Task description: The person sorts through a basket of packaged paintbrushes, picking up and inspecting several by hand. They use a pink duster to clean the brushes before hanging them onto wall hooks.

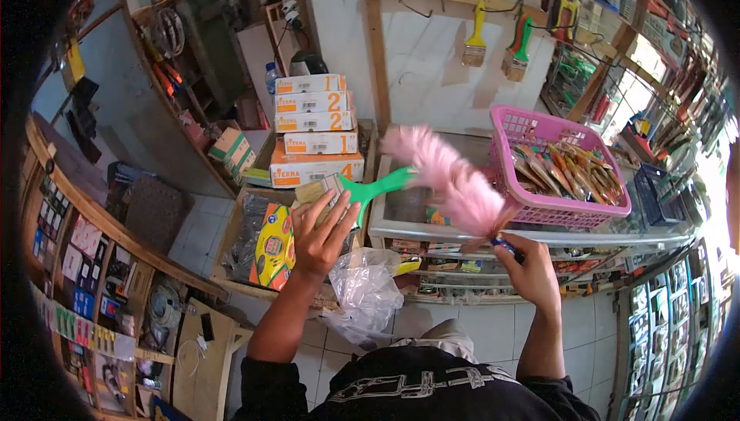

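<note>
Green-handled paint brushes (378, 186) with pale bristles are in my left hand (320, 240), whose fingers lie over their metal bands. How many brushes there are I cannot tell. My right hand (532, 271) is wrapped round the dark blue handle of a pink feather duster (455, 182). The duster points up and left, its feathers blurred, over the glass counter and close to the end of the green handle. A crumpled clear plastic bag (362, 290) hangs below my left hand.
Stacked Eterna boxes (317, 143) stand behind my left hand. A yellow packet (274, 247) lies left. The pink basket (570, 209) of small packets sits on the glass counter (393, 224). Brushes (475, 39) hang on the wall. Stocked shelves (85, 282) stand at far left.
</note>
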Motion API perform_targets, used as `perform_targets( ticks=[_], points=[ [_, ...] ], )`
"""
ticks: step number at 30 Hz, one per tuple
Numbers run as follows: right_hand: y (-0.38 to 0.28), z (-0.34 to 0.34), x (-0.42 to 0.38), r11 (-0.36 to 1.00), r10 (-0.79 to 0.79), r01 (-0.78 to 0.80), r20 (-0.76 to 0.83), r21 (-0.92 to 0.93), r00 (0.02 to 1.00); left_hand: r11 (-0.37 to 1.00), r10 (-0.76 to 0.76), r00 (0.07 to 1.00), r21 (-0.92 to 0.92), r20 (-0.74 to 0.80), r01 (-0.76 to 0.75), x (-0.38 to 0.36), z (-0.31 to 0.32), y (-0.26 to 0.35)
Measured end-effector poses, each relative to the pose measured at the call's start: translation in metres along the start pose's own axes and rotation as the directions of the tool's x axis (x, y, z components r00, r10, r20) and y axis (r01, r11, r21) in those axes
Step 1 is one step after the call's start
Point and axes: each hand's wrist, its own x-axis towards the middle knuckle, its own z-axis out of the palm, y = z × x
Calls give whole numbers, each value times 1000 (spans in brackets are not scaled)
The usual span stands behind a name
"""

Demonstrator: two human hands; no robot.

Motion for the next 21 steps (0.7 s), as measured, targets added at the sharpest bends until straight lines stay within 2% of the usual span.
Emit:
perform_targets(
  ticks=[2, 3, 4, 6, 7, 9, 12, 13, 16, 17, 21],
  points=[
    [10, -3, 5, 980, -196, 194, 51, 42, 979, 995, -60, 998, -81, -22, 58, 2, 6, 6],
    [10, -4, 12, 978, -207, 205, 63, 45, 976, 951, -159, 987, -269, -6, 151, 1, 12, 9],
    [8, -4, 22, 984, -180, 180, 15, 15, 984, 865, -302, 953, -421, 2, 275, 2, 17, 16],
    [6, 1, 41, 992, -126, 124, -83, -36, 989, 580, -552, 829, -671, 94, 462, 8, 28, 40],
    [13, 10, 49, 988, -107, 115, -75, 107, 991, 450, -615, 763, -705, 201, 549, 15, 23, 51],
    [20, 24, 61, 920, -83, 97, -52, 379, 995, 365, -639, 726, -729, 256, 579, 13, 28, 67],
    [3, 40, 57, 684, 26, -101, 115, 722, 993, 193, -610, 693, -777, 384, 600, 10, 27, 87],
    [0, 44, 57, 658, 18, -121, 145, 743, 989, 132, -590, 683, -784, 430, 607, 10, 26, 92],
    [-7, 60, 57, 814, -81, 24, 73, 580, 994, -60, -559, 635, -791, 532, 609, 8, 27, 108],
    [-9, 64, 56, 767, -98, 24, 80, 641, 992, -109, -565, 617, -791, 547, 602, 7, 29, 111],
    [8, 76, 54, 831, -85, -28, 178, 555, 980, -388, -588, 521, -781, 618, 489, 13, 33, 114]
  ],
)
